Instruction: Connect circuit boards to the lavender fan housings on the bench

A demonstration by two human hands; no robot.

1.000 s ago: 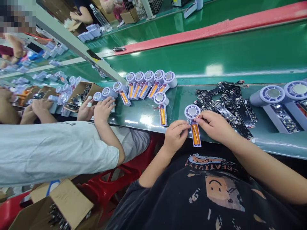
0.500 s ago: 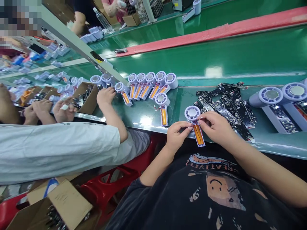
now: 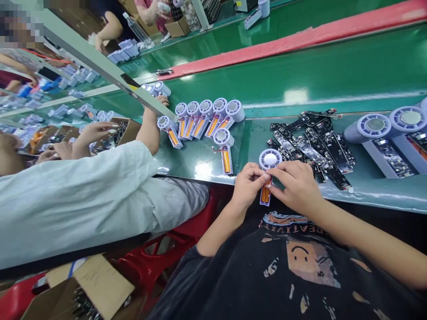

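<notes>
At the bench edge, a lilac fan unit [image 3: 270, 158] with an orange battery in its open handle is between my two hands. My left hand [image 3: 247, 184] pinches the left side of the handle just below the round head. From the right, my right hand [image 3: 296, 183] closes over the upper handle, its fingertips meeting those of my left hand and covering part of the battery. A similar fan unit [image 3: 223, 138] lies to the left, with a row of fan units [image 3: 206, 108] behind it. Dark circuit boards [image 3: 313, 144] are piled to the right.
Larger lilac fan units [image 3: 372, 126] stand at the right. A co-worker's sleeve [image 3: 133, 160] is at the left, one hand reaching behind the metal post [image 3: 113, 66]. A cardboard box [image 3: 131, 131] holds parts. A red strip [image 3: 283, 42] crosses the green belt.
The fan unit's handle has swung left at its lower end. My right hand's fingers now cover more of it. The co-worker's hand has moved farther back, towards units behind the post.
</notes>
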